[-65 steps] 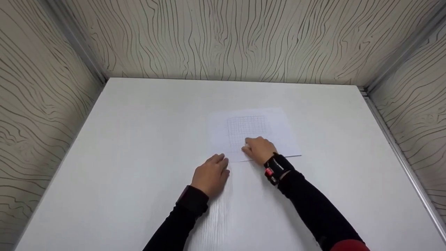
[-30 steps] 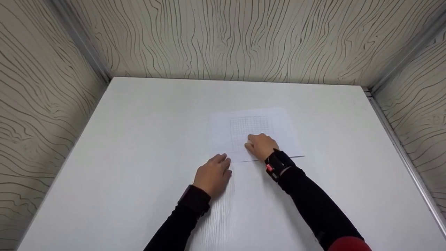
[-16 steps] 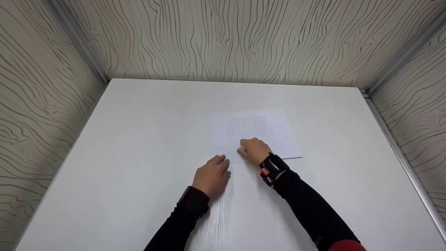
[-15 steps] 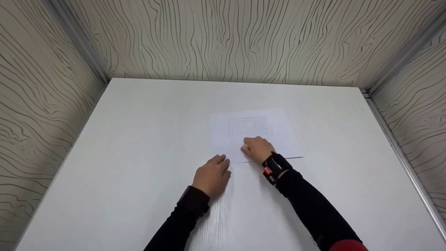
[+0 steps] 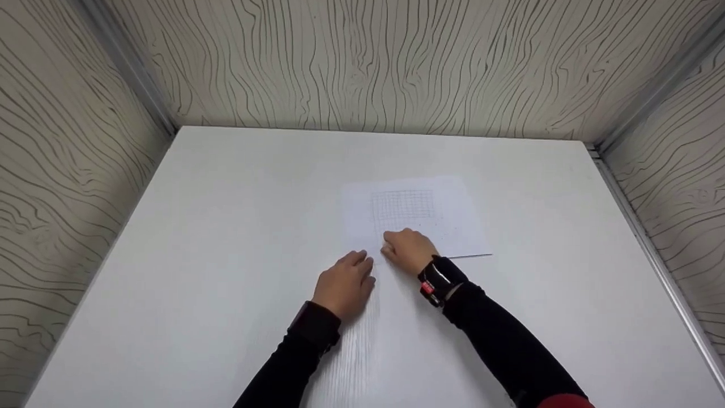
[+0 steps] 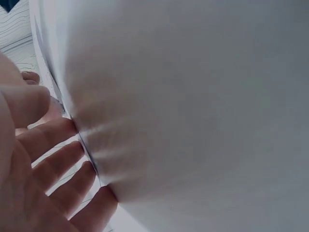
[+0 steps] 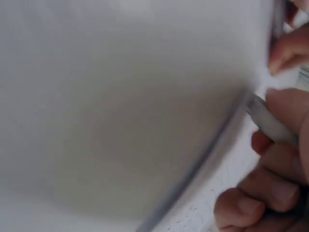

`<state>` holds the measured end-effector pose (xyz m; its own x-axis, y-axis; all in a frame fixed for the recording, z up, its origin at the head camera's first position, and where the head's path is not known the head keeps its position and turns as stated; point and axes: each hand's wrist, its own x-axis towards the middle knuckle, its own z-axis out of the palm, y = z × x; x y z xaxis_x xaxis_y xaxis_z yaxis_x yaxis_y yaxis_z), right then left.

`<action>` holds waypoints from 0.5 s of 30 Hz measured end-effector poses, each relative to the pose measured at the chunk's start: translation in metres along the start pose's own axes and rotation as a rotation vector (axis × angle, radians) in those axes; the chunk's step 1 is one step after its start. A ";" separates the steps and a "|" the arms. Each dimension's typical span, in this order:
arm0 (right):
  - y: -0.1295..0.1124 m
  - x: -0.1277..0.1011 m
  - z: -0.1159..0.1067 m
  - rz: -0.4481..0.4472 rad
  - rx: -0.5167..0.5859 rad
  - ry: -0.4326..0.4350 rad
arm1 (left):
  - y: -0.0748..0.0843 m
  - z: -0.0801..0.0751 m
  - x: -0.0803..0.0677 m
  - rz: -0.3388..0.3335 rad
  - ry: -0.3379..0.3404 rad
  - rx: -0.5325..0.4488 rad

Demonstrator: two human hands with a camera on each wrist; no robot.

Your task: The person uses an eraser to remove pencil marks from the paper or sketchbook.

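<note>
A white sheet of paper (image 5: 457, 198) lies on the white table, with a pencil-like grid (image 5: 403, 204) drawn on it. The grid's upper rows are dark, while its lower left part looks faint. My right hand (image 5: 410, 250) is over the sheet's near edge. In the right wrist view its thumb and fingers pinch a white eraser (image 7: 273, 126) with a greyed tip against the paper. Small dark crumbs (image 7: 190, 217) are scattered close by. My left hand (image 5: 344, 287) rests at the near left corner, fairly straight fingertips (image 6: 101, 205) on the sheet's edge.
The white table (image 5: 238, 226) extends around the sheet on all sides. Wood-grain patterned panels (image 5: 362, 68) stand behind it and at both sides, with metal strips at the corners. Dark wrist straps (image 5: 314, 326) sit on both wrists.
My right hand has shifted back and forth over the lower grid and is now further left and nearer the front edge. Specks show where it was. My left hand stays in place.
</note>
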<state>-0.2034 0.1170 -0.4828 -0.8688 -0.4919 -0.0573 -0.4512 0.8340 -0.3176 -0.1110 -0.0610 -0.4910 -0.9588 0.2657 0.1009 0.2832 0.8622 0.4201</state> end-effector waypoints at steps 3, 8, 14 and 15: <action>0.012 -0.003 -0.005 0.131 -0.019 0.020 | 0.000 0.000 0.000 -0.007 0.000 0.007; 0.020 -0.001 -0.014 0.173 -0.065 0.042 | 0.000 0.001 -0.001 -0.016 0.002 0.023; -0.003 0.000 -0.003 -0.030 0.012 -0.007 | -0.002 0.003 -0.003 -0.017 0.004 0.011; -0.004 -0.001 -0.001 -0.044 0.025 -0.019 | -0.003 0.003 -0.003 -0.017 0.004 0.010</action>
<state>-0.2010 0.1142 -0.4809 -0.8441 -0.5328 -0.0608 -0.4834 0.8051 -0.3436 -0.1085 -0.0630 -0.4951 -0.9635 0.2495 0.0976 0.2673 0.8707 0.4128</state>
